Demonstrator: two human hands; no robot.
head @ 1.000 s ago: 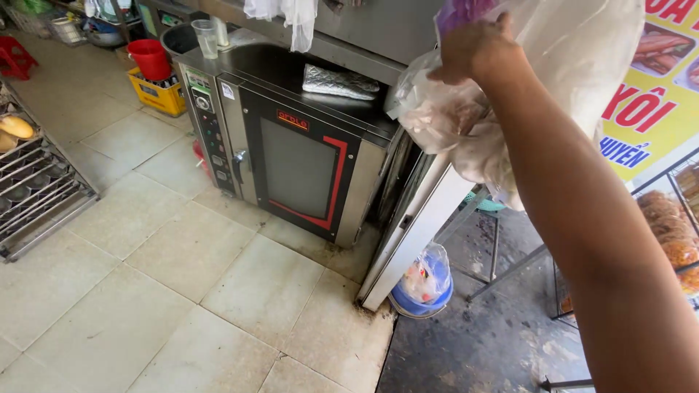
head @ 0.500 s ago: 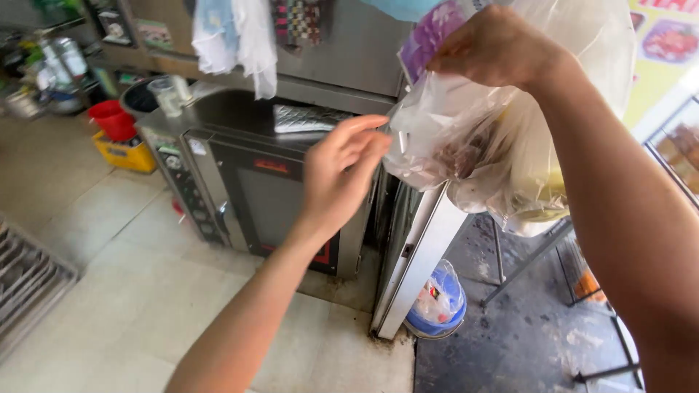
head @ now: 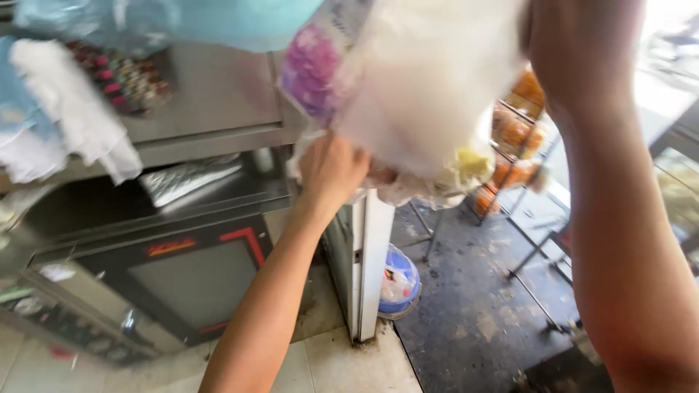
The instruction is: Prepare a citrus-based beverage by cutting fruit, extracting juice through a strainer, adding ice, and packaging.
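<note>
Below the raised hands stands a dark-fronted oven (head: 189, 284) with a glass door trimmed in red, set well under the grip and to its left. Directly above the left hand (head: 331, 169) hangs a bundle of thin plastic bags (head: 429, 94), white and translucent with a purple-printed one at its left edge; the bundle is blurred. That hand reaches up with its fingers curled into the lower edge of the bags, touching them, though how firmly it grips cannot be told. Only the right forearm (head: 619, 218) shows, rising just right of the bags; its hand is out of view. Far beneath the grip, a blue-rimmed bucket (head: 397, 284) sits on the floor.
</note>
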